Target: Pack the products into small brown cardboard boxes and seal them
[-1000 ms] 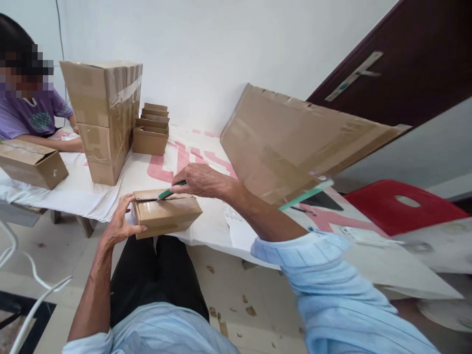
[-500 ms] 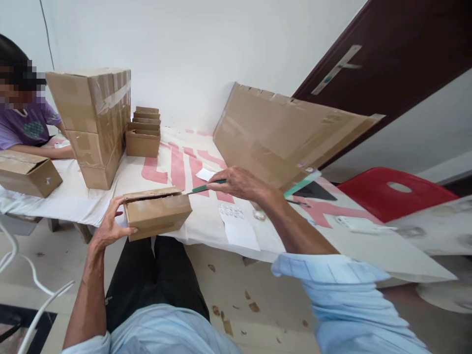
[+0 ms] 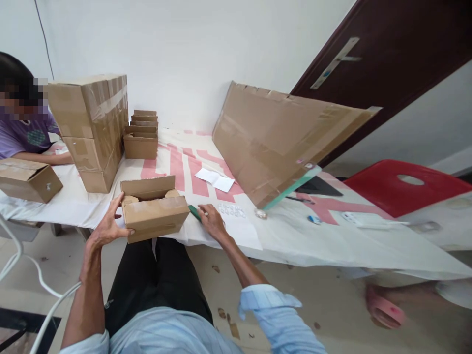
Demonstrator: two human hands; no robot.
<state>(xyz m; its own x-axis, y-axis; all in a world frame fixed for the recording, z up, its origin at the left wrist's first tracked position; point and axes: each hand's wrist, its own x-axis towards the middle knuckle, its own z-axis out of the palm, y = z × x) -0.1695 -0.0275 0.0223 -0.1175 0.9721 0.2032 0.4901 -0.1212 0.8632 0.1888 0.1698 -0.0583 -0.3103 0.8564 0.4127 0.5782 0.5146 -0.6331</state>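
Gripping a box (image 3: 157,216) at the table's (image 3: 295,241) near edge in the head view, we have our left hand (image 3: 110,223) clamped on its left end, its back flap upright. Our right hand (image 3: 212,221) is wrapped around a green knife (image 3: 194,212) above the table's near side. Stacked boxes (image 3: 94,142) stand on the table's left part; paper (image 3: 214,180) lies toward the table's middle.

At the front edge of the table (image 3: 317,248), box (image 3: 157,216) with knife (image 3: 194,212) just right; farther back, left to right, box stack (image 3: 96,125), carton row (image 3: 140,147), cardboard panel (image 3: 273,140).
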